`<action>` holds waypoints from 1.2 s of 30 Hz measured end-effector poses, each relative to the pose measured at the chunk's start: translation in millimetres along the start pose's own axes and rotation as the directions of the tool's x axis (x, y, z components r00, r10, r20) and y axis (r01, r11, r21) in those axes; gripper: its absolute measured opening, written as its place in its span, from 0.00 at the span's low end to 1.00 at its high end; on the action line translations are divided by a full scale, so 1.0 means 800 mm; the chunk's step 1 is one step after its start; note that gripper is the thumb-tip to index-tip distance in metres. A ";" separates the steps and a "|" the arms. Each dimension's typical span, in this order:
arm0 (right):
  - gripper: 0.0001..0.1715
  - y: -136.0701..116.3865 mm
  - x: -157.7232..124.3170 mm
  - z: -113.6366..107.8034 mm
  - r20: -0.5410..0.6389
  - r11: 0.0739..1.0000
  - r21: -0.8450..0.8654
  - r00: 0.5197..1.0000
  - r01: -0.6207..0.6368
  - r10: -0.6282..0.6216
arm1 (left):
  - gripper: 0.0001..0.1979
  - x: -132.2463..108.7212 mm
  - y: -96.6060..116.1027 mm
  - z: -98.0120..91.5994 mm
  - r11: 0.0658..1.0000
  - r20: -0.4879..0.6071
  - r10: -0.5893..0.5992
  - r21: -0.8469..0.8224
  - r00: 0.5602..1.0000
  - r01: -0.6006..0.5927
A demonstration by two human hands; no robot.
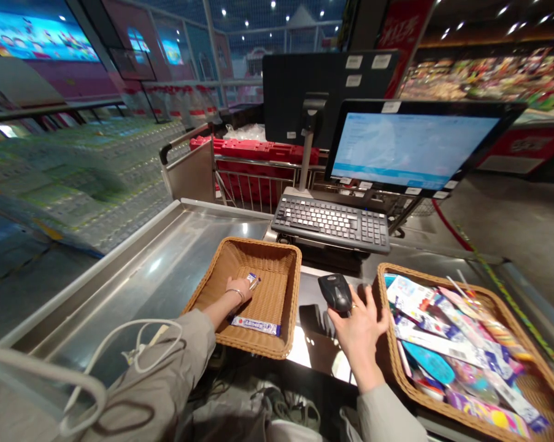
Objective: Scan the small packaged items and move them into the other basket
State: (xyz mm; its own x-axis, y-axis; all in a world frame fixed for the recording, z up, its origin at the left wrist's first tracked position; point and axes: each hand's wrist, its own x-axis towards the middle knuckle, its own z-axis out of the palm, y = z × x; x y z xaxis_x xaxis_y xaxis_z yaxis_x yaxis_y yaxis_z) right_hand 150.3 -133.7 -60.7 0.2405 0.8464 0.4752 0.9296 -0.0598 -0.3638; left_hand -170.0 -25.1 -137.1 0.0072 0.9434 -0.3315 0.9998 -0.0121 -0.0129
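My left hand (pixel 240 288) reaches into the left wicker basket (pixel 198 288), its fingers closed around a small white-and-blue wrapped candy packet (pixel 253 277) that is partly covered. Below it, a long white-and-purple candy bar (pixel 255 325) lies on the basket floor. To the right, my right hand (pixel 362 328) grips a black barcode scanner (pixel 334 291) between thumb and fingers, other fingers spread. The scanner's head points away from me; its handle is mostly hidden. The hand is between the two baskets.
Near my right hand stands a second wicker basket (pixel 381 307) full of packaged sweets and small goods. A keyboard (pixel 332 221) and a lit monitor (pixel 410 147) are ahead. Metal counter (pixel 166 245) edges rise at the left. A white cord (pixel 134 322) loops by my left sleeve.
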 end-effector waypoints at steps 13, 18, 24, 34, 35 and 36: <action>0.22 -0.003 0.001 -0.002 0.016 1.000 0.000 1.000 -0.020 0.020 | 0.10 0.004 0.005 0.001 0.976 -0.001 0.071 -0.208 0.997 -0.069; 0.20 -0.003 -0.002 -0.002 0.012 1.000 0.004 1.000 -0.011 0.011 | 0.11 0.003 -0.001 -0.017 0.924 -0.104 0.372 -0.054 0.922 -0.379; 0.24 0.001 -0.007 0.001 -0.024 1.000 -0.016 1.000 -0.017 0.017 | 0.08 0.011 0.016 -0.010 0.733 -0.036 0.679 0.081 0.733 -0.675; 0.28 0.009 -0.010 -0.002 0.004 0.996 -0.064 0.998 -0.063 0.064 | 0.09 0.018 0.015 -0.001 0.699 -0.036 0.709 0.163 0.704 -0.696; 0.27 0.008 -0.010 -0.002 0.009 0.996 -0.064 0.998 -0.065 0.066 | 0.09 0.020 0.015 -0.001 0.707 -0.029 0.700 0.165 0.713 -0.688; 0.27 0.008 -0.010 -0.002 0.018 0.996 -0.062 0.998 -0.063 0.064 | 0.08 0.020 0.014 -0.001 0.715 -0.022 0.691 0.166 0.722 -0.679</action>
State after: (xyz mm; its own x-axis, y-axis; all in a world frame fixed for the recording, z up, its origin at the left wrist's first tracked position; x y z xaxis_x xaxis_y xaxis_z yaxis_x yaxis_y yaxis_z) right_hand 154.7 -141.6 -65.5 0.2945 0.8502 0.4363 0.9281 -0.1456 -0.3428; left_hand -158.6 -9.7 -142.1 0.6966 0.6802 -0.2281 0.7073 -0.7045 0.0592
